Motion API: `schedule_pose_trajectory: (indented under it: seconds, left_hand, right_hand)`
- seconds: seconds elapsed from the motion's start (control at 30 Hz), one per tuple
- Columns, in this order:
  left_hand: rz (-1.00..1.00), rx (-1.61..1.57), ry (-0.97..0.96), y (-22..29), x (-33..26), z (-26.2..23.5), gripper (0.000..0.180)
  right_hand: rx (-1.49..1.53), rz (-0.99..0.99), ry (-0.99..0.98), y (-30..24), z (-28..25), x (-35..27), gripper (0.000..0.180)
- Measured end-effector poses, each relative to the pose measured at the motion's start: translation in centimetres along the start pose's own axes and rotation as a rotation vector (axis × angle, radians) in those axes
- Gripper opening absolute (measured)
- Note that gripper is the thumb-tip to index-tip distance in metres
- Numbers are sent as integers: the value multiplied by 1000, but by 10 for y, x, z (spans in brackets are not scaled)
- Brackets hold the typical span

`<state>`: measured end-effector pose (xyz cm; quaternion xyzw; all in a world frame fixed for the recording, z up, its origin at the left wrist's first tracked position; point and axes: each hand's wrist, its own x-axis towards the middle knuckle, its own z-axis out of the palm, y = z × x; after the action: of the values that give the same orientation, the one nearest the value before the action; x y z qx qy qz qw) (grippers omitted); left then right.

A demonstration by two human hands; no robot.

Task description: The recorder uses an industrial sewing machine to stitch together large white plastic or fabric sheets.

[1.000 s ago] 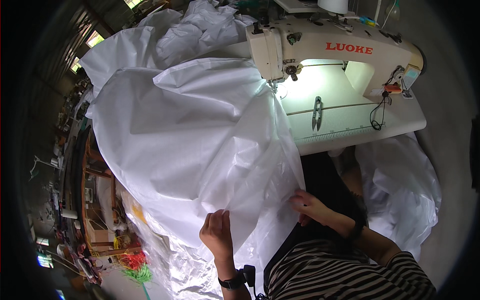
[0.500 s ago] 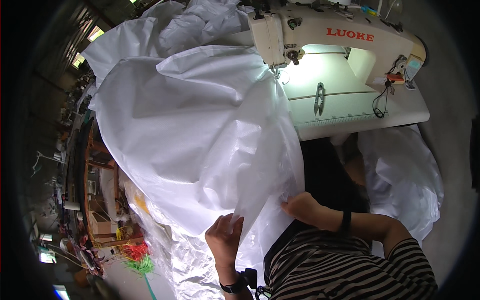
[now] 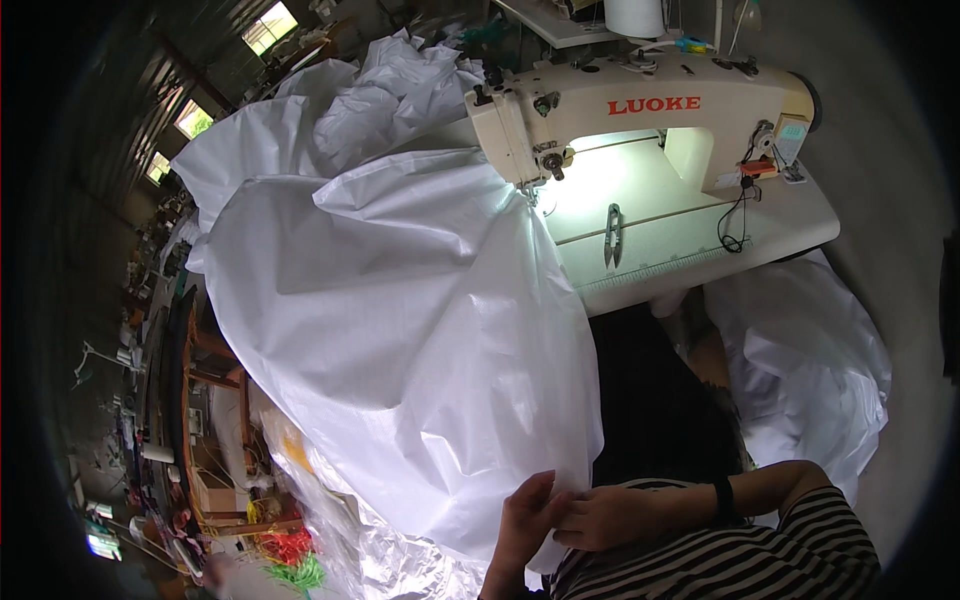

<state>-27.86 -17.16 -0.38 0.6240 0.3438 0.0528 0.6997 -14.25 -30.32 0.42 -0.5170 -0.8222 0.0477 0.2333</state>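
A large sheet of white woven plastic fabric (image 3: 400,330) drapes from the sewing machine table (image 3: 700,250) down toward the person's lap, filling the middle of the view. It looks thin, stiff and slightly shiny, with sharp creases and broad flat folds. Its lower edge reaches both hands at the bottom of the picture.

The left hand (image 3: 525,520) grips the lower edge of the fabric, fingers curled closed around it. The right hand (image 3: 610,518) lies just beside it, touching, fingers pinched on the same edge. A dark band sits on the right wrist, and the person wears a black and white striped top.

A cream industrial sewing machine (image 3: 640,115) stands on the pale table, its lamp lighting the bed brightly. The fabric runs up to the needle area. A pair of small thread snips (image 3: 612,232) lies on the table, to the right of the needle. A white thread cone (image 3: 634,15) stands behind the machine.

More crumpled white fabric (image 3: 390,85) piles behind the machine, and another heap (image 3: 810,360) lies on the floor at right. The room is a dim workshop with windows (image 3: 265,25) high at left and cluttered wooden shelving (image 3: 215,420) beside scraps of red and green material
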Motion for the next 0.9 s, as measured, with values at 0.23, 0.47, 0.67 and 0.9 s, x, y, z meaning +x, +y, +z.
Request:
schedule_pose_trajectory:
  seconds: [0.23,0.47,0.67,0.9]
  left_hand:
    - [250,450,297,4,-21,7,11]
    - [574,672,258,25,-23,2,8]
    - [621,690,149,33,-22,9,11]
    - [158,-107,-40,36,-20,18,14]
  right_hand:
    - [146,606,5,27,-28,-27,35]
    - [78,777,24,70,58,-44,35]
    - [548,466,381,-1,-42,-19,23]
    - [46,258,436,-4,-26,-14,26]
